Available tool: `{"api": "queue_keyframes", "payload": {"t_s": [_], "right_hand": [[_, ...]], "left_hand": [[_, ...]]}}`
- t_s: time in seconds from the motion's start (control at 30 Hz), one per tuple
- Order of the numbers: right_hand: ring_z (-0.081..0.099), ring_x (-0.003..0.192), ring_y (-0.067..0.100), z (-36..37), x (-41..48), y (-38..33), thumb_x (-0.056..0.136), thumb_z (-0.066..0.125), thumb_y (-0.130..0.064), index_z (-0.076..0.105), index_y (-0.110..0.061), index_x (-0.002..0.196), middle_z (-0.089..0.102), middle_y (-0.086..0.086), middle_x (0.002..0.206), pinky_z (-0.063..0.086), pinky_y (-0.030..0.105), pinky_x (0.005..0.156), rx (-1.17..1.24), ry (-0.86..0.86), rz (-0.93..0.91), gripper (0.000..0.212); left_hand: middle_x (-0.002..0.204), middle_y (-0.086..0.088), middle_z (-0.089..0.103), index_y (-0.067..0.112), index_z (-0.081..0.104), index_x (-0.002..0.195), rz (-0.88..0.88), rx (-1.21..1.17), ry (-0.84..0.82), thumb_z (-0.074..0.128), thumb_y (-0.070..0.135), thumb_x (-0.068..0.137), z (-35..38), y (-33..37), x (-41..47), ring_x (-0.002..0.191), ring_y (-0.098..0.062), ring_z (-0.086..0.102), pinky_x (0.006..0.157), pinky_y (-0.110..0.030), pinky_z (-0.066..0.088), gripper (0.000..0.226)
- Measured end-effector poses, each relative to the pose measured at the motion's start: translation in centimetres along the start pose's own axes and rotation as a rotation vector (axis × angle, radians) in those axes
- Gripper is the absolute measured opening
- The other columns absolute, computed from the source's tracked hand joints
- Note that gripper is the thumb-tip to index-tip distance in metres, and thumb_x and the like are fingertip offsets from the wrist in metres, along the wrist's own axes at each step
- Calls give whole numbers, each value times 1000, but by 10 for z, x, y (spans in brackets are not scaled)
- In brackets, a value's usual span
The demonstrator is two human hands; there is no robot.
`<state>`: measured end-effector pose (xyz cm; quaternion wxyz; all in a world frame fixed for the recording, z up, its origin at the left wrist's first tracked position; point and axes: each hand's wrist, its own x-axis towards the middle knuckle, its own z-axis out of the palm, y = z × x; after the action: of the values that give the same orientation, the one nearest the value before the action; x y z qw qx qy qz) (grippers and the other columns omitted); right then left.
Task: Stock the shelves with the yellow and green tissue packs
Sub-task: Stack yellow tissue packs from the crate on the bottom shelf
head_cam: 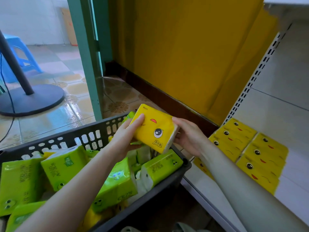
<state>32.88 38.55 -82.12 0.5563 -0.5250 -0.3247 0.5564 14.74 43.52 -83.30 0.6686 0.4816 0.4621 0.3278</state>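
Observation:
A yellow tissue pack (154, 129) with a cartoon face is held above the far right corner of the dark plastic basket (93, 134). My left hand (126, 138) grips its left end, thumb on the front. My right hand (189, 136) holds its right end from behind. Several green tissue packs (63, 164) lie jumbled in the basket, with a few yellow ones partly hidden under them. On the white shelf (209, 190) to the right, several yellow packs (260, 154) lie flat in two rows.
The shelf's perforated white upright (254, 77) and back panel rise at right, with another shelf board above. A yellow wall and a green door frame (87, 64) stand behind. A round fan base (31, 99) and a blue stool (18, 54) are on the tiled floor at left.

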Motion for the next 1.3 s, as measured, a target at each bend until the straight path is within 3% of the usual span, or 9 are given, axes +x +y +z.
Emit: {"api": "queue_keyframes", "payload": {"t_s": [0.13, 0.23, 0.37, 0.57, 0.7, 0.8, 0.97, 1.17, 1.3], "right_hand": [[68, 89, 14, -21, -23, 3, 89, 39, -52, 61, -16, 116, 71, 3, 99, 54, 30, 77, -93, -17, 17, 50], [67, 91, 18, -34, -43, 13, 80, 58, -39, 60, -11, 115, 69, 8, 107, 54, 32, 81, -181, 45, 6, 45], [65, 98, 20, -54, -69, 29, 82, 62, -32, 62, -14, 108, 68, 9, 112, 52, 38, 89, -216, 110, 31, 31], [63, 106, 19, -83, -100, 36, 60, 69, -49, 54, -26, 124, 64, 0, 119, 53, 41, 89, -142, 192, 15, 70], [65, 103, 21, -119, -127, 33, 66, 69, -38, 57, -29, 119, 68, -2, 113, 54, 40, 83, 15, 395, -70, 55], [65, 103, 27, -157, -162, 32, 72, 63, -33, 58, -22, 119, 69, 4, 112, 55, 43, 79, 250, 526, -149, 48], [66, 93, 22, -204, -229, 54, 88, 52, -25, 61, -16, 106, 74, 4, 96, 58, 29, 59, 439, 771, -224, 22], [64, 98, 24, -254, -283, 117, 91, 56, -26, 61, -13, 105, 70, 7, 102, 51, 37, 82, 293, 1032, -41, 19], [60, 81, 18, -282, -296, 145, 89, 58, -35, 62, -15, 84, 65, 6, 88, 48, 31, 68, -209, 1062, 272, 21]], "left_hand": [[106, -3, 63, 24, 53, 118, 35, 20, -37, 57, 47, 86, 18, -4, -3, 94, -20, 63, 69, -30, 53, 40], [109, -5, 63, 29, 55, 104, 34, 105, -65, 57, 49, 85, 31, -8, -5, 98, -22, 62, 83, -37, 53, 28], [108, -4, 65, 26, 53, 112, 24, 204, -135, 63, 50, 76, 48, -4, -11, 99, -22, 64, 87, -39, 53, 44], [104, -6, 70, 17, 61, 108, -25, 457, -476, 70, 40, 69, 97, 6, -18, 93, -20, 67, 83, -32, 54, 47], [119, -3, 61, 16, 50, 129, 43, 498, -545, 71, 48, 64, 150, 2, -18, 103, -18, 62, 87, -34, 52, 75], [125, -6, 56, 17, 41, 135, -36, 586, -624, 64, 56, 73, 188, -4, -26, 105, -23, 61, 95, -43, 49, 77], [122, -22, 55, 6, 42, 129, -239, 685, -949, 57, 52, 83, 261, -41, -57, 97, -28, 66, 83, -37, 54, 67], [77, -9, 56, 2, 52, 104, -326, 597, -826, 58, 24, 90, 339, -142, -79, 65, -16, 58, 54, -25, 50, 27], [58, -8, 52, 6, 53, 68, -295, 581, -647, 61, 15, 87, 357, -194, -74, 56, -19, 50, 59, -27, 44, 22]]}}
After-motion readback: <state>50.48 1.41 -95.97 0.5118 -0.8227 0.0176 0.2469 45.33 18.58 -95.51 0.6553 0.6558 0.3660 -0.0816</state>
